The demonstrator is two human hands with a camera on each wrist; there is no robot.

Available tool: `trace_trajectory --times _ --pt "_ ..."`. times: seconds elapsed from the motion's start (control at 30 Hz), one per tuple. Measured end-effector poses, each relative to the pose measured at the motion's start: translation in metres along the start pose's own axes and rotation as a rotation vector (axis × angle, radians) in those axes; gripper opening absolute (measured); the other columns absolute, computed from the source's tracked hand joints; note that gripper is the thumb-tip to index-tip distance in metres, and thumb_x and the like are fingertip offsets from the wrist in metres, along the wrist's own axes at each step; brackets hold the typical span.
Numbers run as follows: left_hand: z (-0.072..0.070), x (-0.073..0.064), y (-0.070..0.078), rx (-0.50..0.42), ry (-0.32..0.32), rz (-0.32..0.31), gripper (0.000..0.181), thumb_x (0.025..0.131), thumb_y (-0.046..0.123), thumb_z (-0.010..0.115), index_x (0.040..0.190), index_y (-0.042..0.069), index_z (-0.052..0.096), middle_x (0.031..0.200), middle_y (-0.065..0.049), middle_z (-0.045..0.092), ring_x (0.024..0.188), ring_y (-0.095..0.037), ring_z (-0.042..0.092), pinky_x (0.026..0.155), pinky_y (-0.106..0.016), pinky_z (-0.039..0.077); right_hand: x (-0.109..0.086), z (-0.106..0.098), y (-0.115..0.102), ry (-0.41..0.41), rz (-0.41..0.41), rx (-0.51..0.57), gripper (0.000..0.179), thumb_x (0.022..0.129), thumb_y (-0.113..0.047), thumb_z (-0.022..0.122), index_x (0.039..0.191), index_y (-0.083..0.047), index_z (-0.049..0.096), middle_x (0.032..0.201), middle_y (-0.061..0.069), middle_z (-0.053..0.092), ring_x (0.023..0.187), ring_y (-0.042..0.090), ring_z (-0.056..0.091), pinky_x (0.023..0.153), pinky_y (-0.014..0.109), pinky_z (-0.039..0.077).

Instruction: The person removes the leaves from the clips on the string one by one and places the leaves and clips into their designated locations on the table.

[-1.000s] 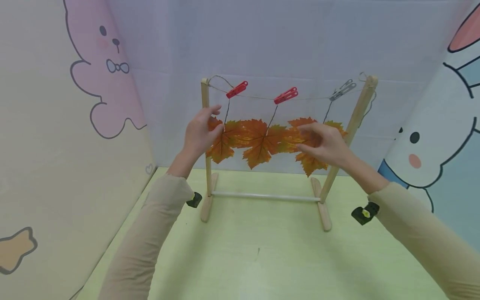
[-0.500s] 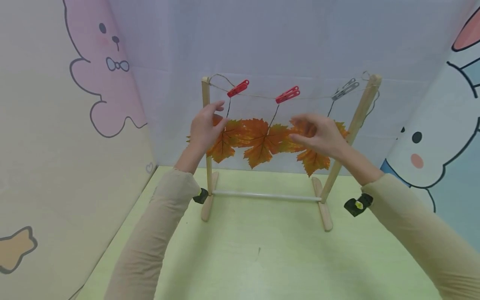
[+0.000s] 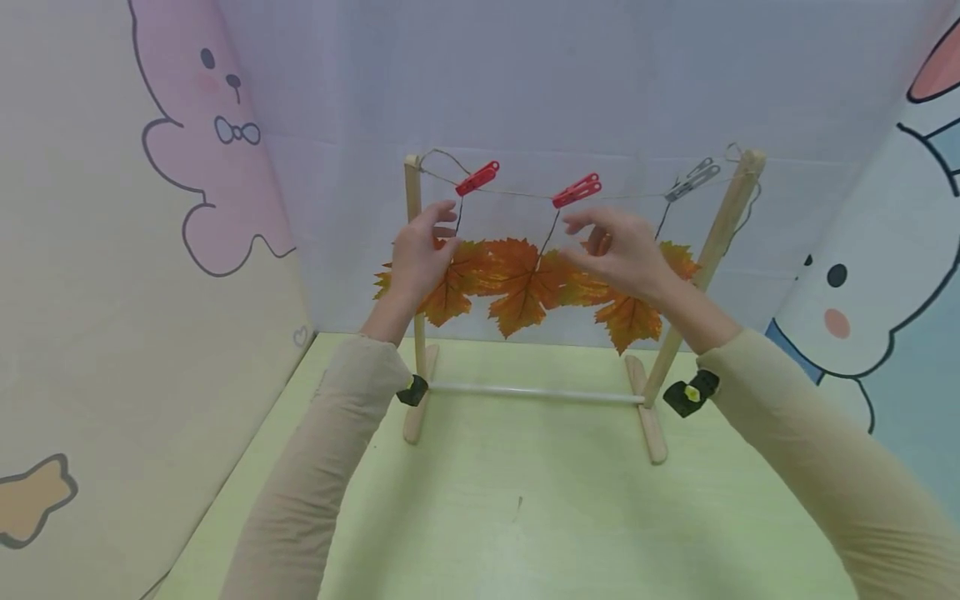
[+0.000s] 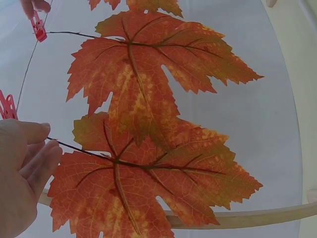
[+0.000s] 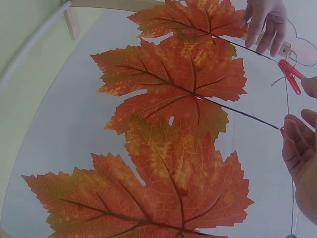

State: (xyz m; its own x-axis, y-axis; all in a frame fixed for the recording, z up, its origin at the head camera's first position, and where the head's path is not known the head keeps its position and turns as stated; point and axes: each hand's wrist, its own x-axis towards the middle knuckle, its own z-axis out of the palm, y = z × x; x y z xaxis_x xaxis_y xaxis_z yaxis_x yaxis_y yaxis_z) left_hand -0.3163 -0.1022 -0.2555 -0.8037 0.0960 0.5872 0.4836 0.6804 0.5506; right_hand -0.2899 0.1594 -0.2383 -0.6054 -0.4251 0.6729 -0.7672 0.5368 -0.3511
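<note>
Three orange maple leaves hang by dark stems from a string: the left leaf (image 3: 447,292), the middle leaf (image 3: 519,287) and the right leaf (image 3: 630,321). Clothespins hold their stems, a red left one (image 3: 477,178), a red middle one (image 3: 577,191) and a grey right one (image 3: 692,180). My left hand (image 3: 422,254), fingers loosely bent, is beside the left stem, just below its clothespin. My right hand (image 3: 618,250) is below the middle clothespin, thumb and forefinger apart; in the left wrist view its fingertips (image 4: 40,6) overlap that clothespin's upper end.
The string runs between two wooden posts, the left post (image 3: 413,187) and the right post (image 3: 731,208), joined low down by a white rod (image 3: 532,392). The frame stands on a pale green table (image 3: 495,517) before a white cloth (image 3: 525,75). Cartoon-printed walls flank it.
My right hand has moved left and up, from in front of the right leaf toward the middle clothespin. My left hand has shifted slightly right and up. The leaves hang much as before.
</note>
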Motion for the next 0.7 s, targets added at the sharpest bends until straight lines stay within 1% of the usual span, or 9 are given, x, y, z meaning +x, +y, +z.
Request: trace_trajectory --times 0.1,0.23,0.4,0.53,0.7 --pt "0.003 0.0 -0.001 0.029 0.011 0.001 0.04 0.087 0.008 0.06 0.125 0.005 0.051 0.115 -0.01 0.06 0.098 -0.021 0.061 0.085 -0.031 0.048 0.005 0.004 -0.001 0.019 -0.024 0.001 0.03 0.077 -0.008 0.071 0.105 0.001 0.063 0.088 0.011 0.065 0.057 0.011 0.049 0.052 0.015 0.039" --pt "0.005 0.001 -0.002 0.064 0.028 -0.007 0.039 0.087 0.01 0.061 0.124 0.006 0.052 0.116 -0.008 0.061 0.1 -0.02 0.061 0.086 -0.03 0.047 0.01 0.008 -0.003 0.034 -0.029 -0.005 0.031 0.078 -0.009 0.07 0.107 0.0 0.064 0.089 0.011 0.064 0.057 0.011 0.049 0.051 0.015 0.037" --pt "0.007 0.004 -0.004 0.048 0.027 -0.05 0.04 0.089 0.012 0.058 0.128 0.008 0.05 0.121 -0.007 0.059 0.105 -0.019 0.059 0.09 -0.029 0.045 0.019 0.014 -0.005 0.067 -0.053 0.001 0.035 0.077 -0.01 0.071 0.11 0.001 0.062 0.092 0.012 0.064 0.058 0.012 0.05 0.052 0.015 0.038" --pt "0.009 0.005 -0.005 0.041 0.025 -0.064 0.04 0.09 0.012 0.057 0.129 0.009 0.05 0.122 -0.006 0.058 0.106 -0.018 0.059 0.09 -0.029 0.045 0.026 0.02 -0.007 0.09 -0.074 0.015 0.037 0.077 -0.009 0.072 0.11 0.002 0.061 0.096 0.013 0.063 0.058 0.013 0.05 0.054 0.017 0.039" --pt "0.01 0.007 -0.005 0.07 0.025 -0.052 0.039 0.09 0.012 0.057 0.127 0.008 0.051 0.115 -0.006 0.062 0.103 -0.019 0.059 0.087 -0.031 0.046 0.036 0.025 -0.011 0.092 -0.028 0.042 0.04 0.079 -0.011 0.07 0.115 0.001 0.058 0.104 0.014 0.061 0.062 0.015 0.049 0.057 0.022 0.039"
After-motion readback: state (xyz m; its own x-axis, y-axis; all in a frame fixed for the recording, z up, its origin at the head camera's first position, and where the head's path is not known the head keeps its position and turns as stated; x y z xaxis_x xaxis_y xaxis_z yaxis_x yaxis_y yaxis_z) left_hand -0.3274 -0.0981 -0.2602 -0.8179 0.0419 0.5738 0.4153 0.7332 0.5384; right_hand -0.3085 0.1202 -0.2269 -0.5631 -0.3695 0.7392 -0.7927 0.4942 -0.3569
